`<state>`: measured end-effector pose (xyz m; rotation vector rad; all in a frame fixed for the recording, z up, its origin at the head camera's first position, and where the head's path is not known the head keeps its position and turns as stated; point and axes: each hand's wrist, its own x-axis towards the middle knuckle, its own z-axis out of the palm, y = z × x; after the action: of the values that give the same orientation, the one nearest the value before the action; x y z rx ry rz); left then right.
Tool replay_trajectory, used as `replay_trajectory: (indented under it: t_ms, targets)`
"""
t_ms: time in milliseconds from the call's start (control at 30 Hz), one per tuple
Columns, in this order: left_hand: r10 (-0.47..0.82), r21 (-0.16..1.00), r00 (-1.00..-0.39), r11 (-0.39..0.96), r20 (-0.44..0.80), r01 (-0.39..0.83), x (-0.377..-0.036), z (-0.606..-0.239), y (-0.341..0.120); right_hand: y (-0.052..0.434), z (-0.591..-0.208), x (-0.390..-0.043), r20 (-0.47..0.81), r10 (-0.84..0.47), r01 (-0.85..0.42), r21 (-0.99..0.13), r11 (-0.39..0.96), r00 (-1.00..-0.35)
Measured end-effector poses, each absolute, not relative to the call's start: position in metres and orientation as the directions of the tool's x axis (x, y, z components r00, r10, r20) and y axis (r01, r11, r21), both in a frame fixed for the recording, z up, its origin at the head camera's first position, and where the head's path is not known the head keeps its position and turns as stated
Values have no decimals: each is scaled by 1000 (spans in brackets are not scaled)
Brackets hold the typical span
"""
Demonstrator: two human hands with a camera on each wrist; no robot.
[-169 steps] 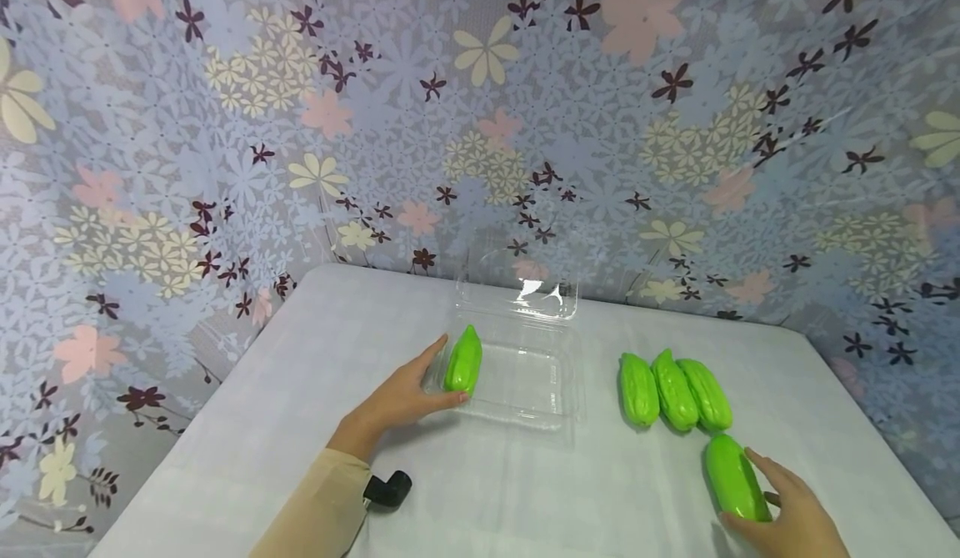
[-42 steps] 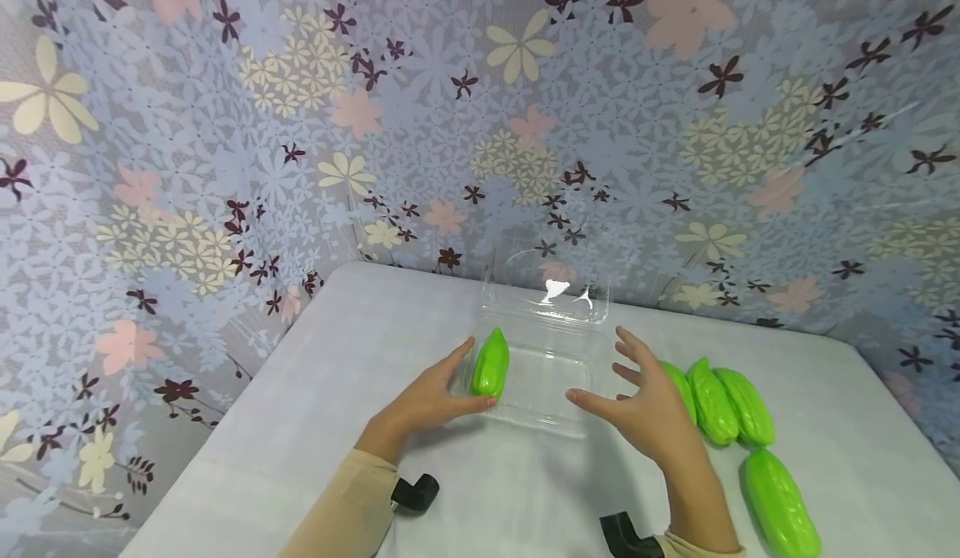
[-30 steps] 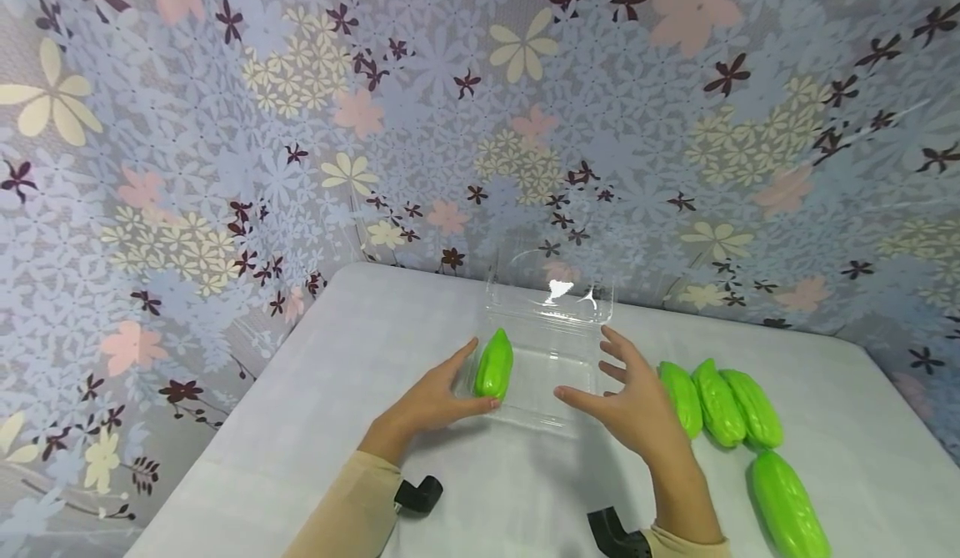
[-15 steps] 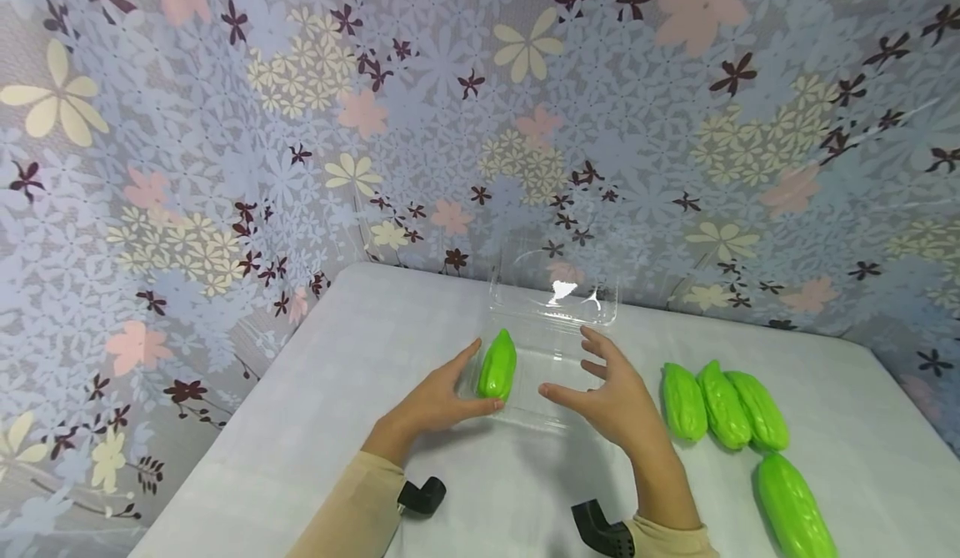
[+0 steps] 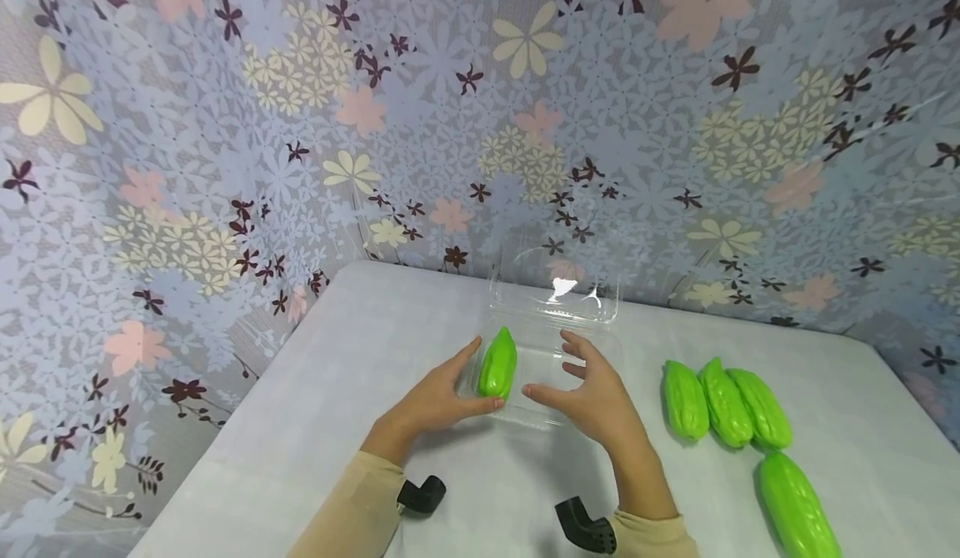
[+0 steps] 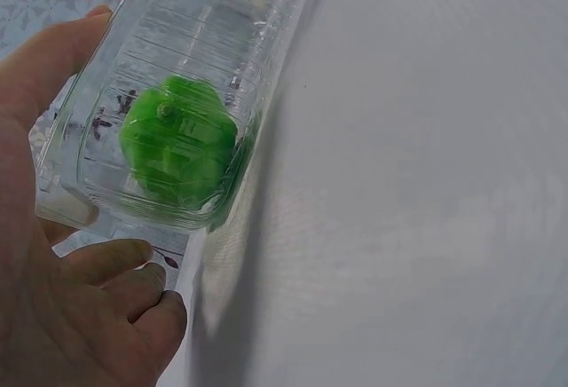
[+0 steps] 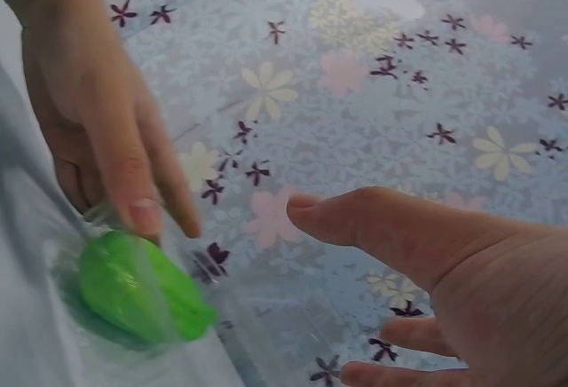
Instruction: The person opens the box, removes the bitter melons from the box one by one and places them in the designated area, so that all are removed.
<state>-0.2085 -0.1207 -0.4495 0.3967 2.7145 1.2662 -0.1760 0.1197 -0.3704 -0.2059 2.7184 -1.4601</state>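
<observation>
A clear plastic clamshell container (image 5: pixel 540 412) sits on the table with its lid (image 5: pixel 555 291) raised at the back. At its left end lies a glossy, ridged green gourd-like piece (image 5: pixel 498 366) with a pointed tip. My left hand (image 5: pixel 435 395) grips that end of the container, thumb along the near rim and fingers round the side; the left wrist view shows the piece (image 6: pixel 182 143) through the wall. Over the container's right half hovers my right hand (image 5: pixel 592 395), thumb and fingers apart, nothing between them. In the right wrist view its thumb (image 7: pixel 382 218) points toward the left hand.
Several more green pieces (image 5: pixel 723 404) lie at the right, side by side, with another (image 5: pixel 798 504) nearer the front edge. A white cloth covers the table (image 5: pixel 352 324). Floral fabric (image 5: pixel 420 141) hangs behind it. A black wrist mount (image 5: pixel 585 525) sticks out from each sleeve.
Earlier, my right hand was on the front green piece at the right. It has since come over the container without it and drifts steadily left. The left hand keeps its hold.
</observation>
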Motion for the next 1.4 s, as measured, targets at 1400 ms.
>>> replay_trajectory:
  t_ms: [1400]
  targets:
    - [302,824,-953,537,9,178,-211,-451,-123,73,-411,-213,3,-197,-119,-805,581,-980]
